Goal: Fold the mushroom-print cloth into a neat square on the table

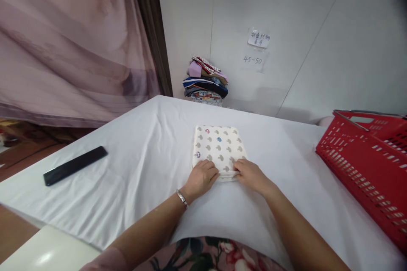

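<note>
We've got both hands on a folded cream cloth w/ grey mushroom-like prints (219, 146), lying flat approx mid-table on the white fabric-covered table (133, 152); a few of its prints are outlined in pink, blue & purple, & its layers show along the near edge btwn our hands. Our bare left hand (203, 175) is at the near L corner, fingers curled in a narrow grip on the cloth; our bare right hand (249, 173) has the near R corner, also narrow, fingers bent over the edge. Can't tell how many layers either one pinches, as the undersides are hidden. We wear a silver-coloured metal bracelet (182, 199) on the L wrist, & a floral garment w/ dark green leaves (206, 256) shows at the bottom, nearest us. Well apart on our L lies a long, flat black object w/ a glossy surface (75, 166), set at a slant; on our R is a red plastic basket w/ slotted sides & a metal handle (365, 165), nr the table's R side. Past the far edge we see a stack of folded multicoloured fabrics (206, 82) by the pale panelled wall (286, 8), w/ 2 handwritten white paper notes (259, 39) up on it, the lower reading "45-50", & a draped dusty-pink curtain (73, 42) hanging far L
</note>
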{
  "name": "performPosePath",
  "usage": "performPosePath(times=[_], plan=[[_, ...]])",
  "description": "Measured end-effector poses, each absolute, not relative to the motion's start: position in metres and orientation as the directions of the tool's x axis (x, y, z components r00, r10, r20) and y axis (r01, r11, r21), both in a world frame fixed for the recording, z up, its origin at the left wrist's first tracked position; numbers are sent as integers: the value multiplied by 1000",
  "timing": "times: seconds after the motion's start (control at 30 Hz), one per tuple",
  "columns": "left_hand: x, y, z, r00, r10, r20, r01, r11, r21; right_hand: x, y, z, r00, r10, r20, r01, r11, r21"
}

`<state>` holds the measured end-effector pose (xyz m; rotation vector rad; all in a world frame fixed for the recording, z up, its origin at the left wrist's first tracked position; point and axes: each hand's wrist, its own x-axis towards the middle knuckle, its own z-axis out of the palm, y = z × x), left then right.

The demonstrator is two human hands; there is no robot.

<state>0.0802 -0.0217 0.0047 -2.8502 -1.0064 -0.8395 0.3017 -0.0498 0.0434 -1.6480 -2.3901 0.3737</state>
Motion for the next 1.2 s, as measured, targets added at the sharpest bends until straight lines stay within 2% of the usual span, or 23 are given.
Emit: performPosePath(times=[0.13, 0.27, 0.63, 0.8, 0.93, 1.07, 1.13, 1.2], plan=[[81, -22, 5, 655, 577, 488, 589, -795, 148, 295, -53, 41, -404, 910, 89, 814, 403, -418], [79, -23, 7, 647, 583, 491, 590, -791, 163, 288, -51, 33, -454, 884, 112, 788, 458, -411], [76, -3, 23, 476, 697, 536, 703, -668, 244, 286, -50, 27, -438, 896, 76, 783, 422, -458], [75, 11, 14, 488, 746, 453, 752, -623, 216, 284, -51, 31, -419, 905, 72, 783, 400, -476], [73, 7, 0, 468, 809, 356, 805, -557, 205, 287, -52, 32, -413, 909, 60, 718, 366, -592], [73, 4, -2, 472, 815, 335, 806, -553, 211, 291, -41, 36, -413, 911, -1, 651, 294, -700], [73, 4, -1, 471, 816, 335, 805, -553, 216, 291, -26, 42, -384, 922, 47, 642, 303, -705], [74, 4, 0, 467, 821, 329, 805, -548, 225, 290, -4, 48, -318, 935, 157, 669, 338, -662]])
